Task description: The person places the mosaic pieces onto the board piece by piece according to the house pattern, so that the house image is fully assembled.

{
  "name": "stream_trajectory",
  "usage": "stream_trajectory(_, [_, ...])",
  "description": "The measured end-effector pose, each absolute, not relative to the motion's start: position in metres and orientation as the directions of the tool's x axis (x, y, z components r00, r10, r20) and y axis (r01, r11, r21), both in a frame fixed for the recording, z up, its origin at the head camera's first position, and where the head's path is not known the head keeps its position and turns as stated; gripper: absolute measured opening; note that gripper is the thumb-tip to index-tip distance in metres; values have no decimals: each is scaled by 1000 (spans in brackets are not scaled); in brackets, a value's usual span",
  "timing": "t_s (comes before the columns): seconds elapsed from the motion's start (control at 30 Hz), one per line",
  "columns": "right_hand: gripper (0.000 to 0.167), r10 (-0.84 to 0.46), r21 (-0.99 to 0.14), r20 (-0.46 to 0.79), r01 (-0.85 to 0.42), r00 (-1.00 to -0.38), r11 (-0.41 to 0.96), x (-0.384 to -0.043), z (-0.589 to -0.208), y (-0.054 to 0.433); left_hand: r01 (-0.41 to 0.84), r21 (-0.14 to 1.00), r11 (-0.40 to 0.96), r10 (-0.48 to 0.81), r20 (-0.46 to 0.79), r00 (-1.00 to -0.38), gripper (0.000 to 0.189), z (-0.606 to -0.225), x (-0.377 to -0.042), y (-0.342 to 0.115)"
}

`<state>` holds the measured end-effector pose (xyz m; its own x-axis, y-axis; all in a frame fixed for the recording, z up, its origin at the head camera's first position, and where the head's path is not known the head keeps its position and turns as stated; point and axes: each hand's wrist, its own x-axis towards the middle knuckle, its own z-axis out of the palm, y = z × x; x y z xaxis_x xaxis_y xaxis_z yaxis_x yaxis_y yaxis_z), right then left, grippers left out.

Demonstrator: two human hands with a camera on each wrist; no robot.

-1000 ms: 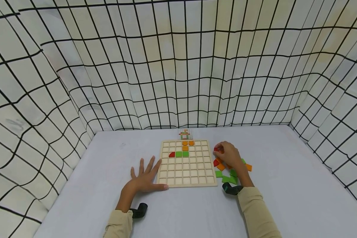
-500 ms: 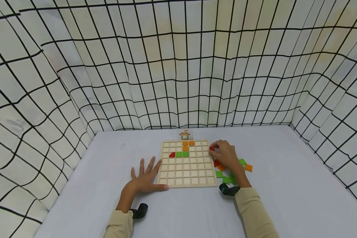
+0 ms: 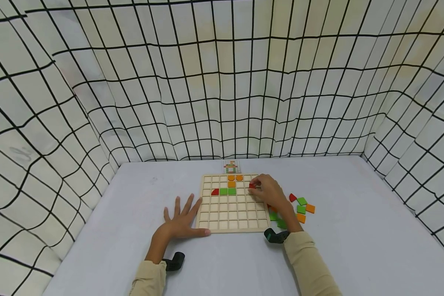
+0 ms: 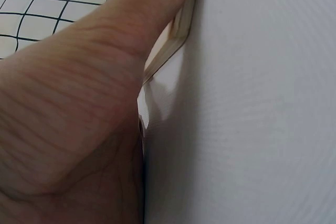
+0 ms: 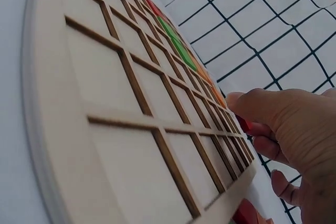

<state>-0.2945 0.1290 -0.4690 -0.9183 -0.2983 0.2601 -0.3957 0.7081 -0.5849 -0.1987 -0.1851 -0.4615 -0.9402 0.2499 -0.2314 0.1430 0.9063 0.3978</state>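
A wooden grid board (image 3: 232, 225) lies on the table. My left hand (image 3: 179, 225) rests spread at its left side, with a fingertip at the edge and the thumb at the near left corner. Between thumb and fingers, my right hand (image 3: 271, 193) pinches a red tile (image 3: 251, 186) over the board's upper right cells; the fingers partly cover it, and its full outline cannot be made out. Cells of the board hold a red tile with a rounded corner (image 3: 215, 192), two green square tiles (image 3: 223, 191), an orange square tile (image 3: 231, 184) and two rounded orange tiles (image 3: 239, 178).
Loose green (image 3: 301, 201), orange (image 3: 310, 208) and red tiles (image 3: 292, 197) are scattered right of the board, some hidden under the right forearm. A small pattern card (image 3: 231, 166) lies behind the board. White walls with black netting (image 3: 240, 102) enclose the table.
My right hand has carried the red tile leftward from the loose tiles to over the board's right side. Several loose tiles have come into view behind it. The left hand stays put.
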Motion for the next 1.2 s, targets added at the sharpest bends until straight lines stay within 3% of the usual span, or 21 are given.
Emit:
stream_trajectory(0.37, [21,-394,-655,260,-461,-882,599,-299,-473,112,147,386,911,249,-229,-941,113,-459,-200,-184])
stream_trajectory(0.83, [21,-343,-585,228,-410,-911,700,-296,-476,92,149,388,910,253,-233,-939,113,-460,-199,-184])
stream_trajectory(1.2, [18,-358,-609,176,-388,-917,692,-294,-472,91,146,393,908,251,-231,-940,113,-459,-198,-185])
